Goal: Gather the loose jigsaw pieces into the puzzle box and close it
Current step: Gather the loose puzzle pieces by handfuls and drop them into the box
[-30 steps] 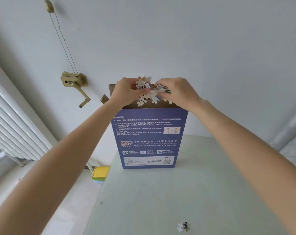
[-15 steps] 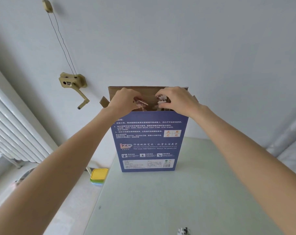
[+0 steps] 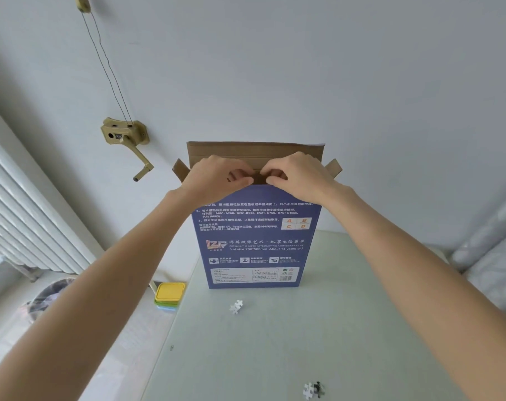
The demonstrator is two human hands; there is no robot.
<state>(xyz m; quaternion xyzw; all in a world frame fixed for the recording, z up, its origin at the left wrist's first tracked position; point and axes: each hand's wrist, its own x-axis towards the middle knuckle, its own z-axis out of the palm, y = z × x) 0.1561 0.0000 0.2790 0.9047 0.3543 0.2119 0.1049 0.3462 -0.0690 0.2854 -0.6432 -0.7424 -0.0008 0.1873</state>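
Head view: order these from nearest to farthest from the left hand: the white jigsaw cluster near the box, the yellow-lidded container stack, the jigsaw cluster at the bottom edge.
From the left hand:
1. Yellow-lidded container stack, lower left, off the table's edge.
2. White jigsaw cluster, on the table before the box; nearly level with the first, hard to separate.
3. Bottom-edge jigsaw cluster, nearest the camera.

Home balcony: wall-mounted clothesline crank (image 3: 124, 137), radiator (image 3: 23, 215), glass table (image 3: 275, 342).

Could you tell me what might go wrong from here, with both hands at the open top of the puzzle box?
The tall puzzle box stands on its narrow end, so the left hand and right hand could tip it. Closing now would likely leave a jigsaw piece and a small cluster on the table.
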